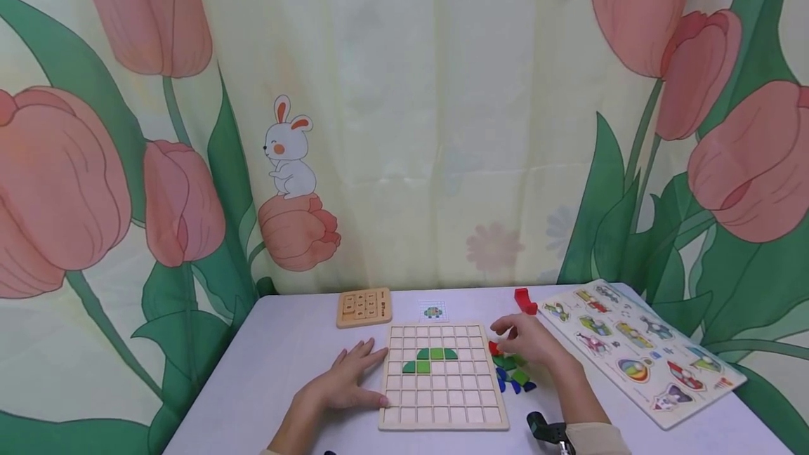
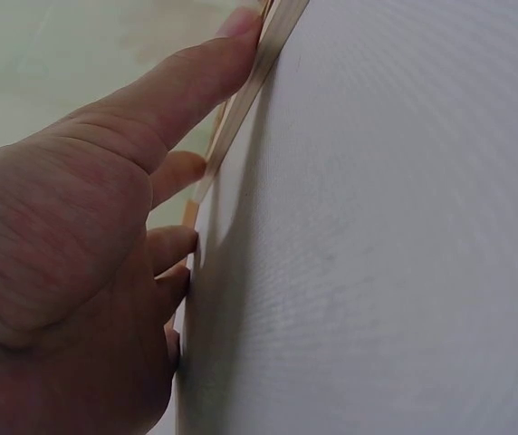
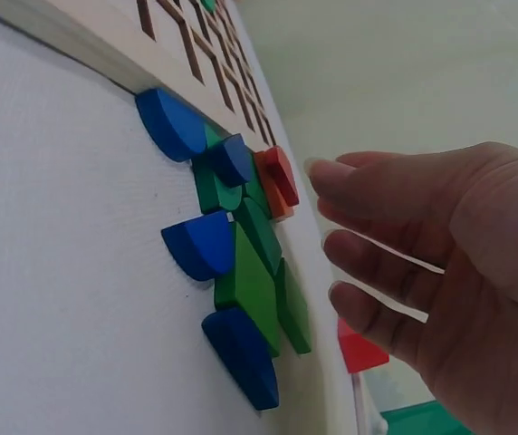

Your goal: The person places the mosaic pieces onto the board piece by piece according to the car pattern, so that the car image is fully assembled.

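A wooden grid board (image 1: 442,399) lies on the table with several light and dark green pieces (image 1: 437,354) in its upper left cells. My left hand (image 1: 346,376) rests beside its left edge, fingers spread, thumb and fingertips touching the frame; the left wrist view shows the thumb (image 2: 196,82) against the rim. Over the pile at the board's right side hovers my right hand (image 1: 529,338), fingers loosely bent. In the right wrist view, nothing shows between its fingertips. That pile mixes blue quarter-round blocks (image 3: 170,125), green blocks (image 3: 245,288) and red blocks (image 3: 282,174).
Behind the board lies a small card (image 1: 432,311) with a coloured grid picture. A wooden number board (image 1: 364,307) sits at back left. More red blocks (image 1: 524,301) lie at back right, near a large picture puzzle (image 1: 638,346). A printed curtain (image 1: 430,125) hangs behind the table.
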Available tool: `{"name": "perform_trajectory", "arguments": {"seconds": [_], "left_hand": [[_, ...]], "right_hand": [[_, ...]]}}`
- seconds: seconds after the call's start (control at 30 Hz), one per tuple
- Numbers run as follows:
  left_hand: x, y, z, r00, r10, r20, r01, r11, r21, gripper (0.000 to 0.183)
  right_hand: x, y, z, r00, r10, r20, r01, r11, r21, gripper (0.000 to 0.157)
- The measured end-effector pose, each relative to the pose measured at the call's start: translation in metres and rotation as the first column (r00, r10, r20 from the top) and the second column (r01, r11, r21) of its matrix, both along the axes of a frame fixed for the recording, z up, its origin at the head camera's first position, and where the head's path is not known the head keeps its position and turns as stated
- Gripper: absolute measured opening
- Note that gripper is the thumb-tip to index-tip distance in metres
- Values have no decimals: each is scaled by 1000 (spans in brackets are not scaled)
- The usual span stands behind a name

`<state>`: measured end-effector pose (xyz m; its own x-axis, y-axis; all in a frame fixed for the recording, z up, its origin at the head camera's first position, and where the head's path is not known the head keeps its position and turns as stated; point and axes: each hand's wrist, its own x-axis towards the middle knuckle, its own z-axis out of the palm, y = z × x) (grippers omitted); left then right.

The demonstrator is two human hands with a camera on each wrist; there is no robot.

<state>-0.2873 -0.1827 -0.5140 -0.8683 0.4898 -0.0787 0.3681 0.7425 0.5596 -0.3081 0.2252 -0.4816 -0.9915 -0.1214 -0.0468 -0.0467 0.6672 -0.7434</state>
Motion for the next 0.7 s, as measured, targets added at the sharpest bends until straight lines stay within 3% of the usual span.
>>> {"name": "perform_trajectory", "arguments": {"seconds": [0.17, 0.7], "left_hand": [[1, 0, 1, 1000, 1, 1, -1, 1000, 3, 99], [0, 0, -1, 1000, 6, 5, -6, 1000, 0, 100]], "right_hand": [[0, 1, -7, 997, -8, 76, 9, 1000, -12, 32], [-3, 2, -12, 999, 24, 45, -27, 997, 67, 25]]}}
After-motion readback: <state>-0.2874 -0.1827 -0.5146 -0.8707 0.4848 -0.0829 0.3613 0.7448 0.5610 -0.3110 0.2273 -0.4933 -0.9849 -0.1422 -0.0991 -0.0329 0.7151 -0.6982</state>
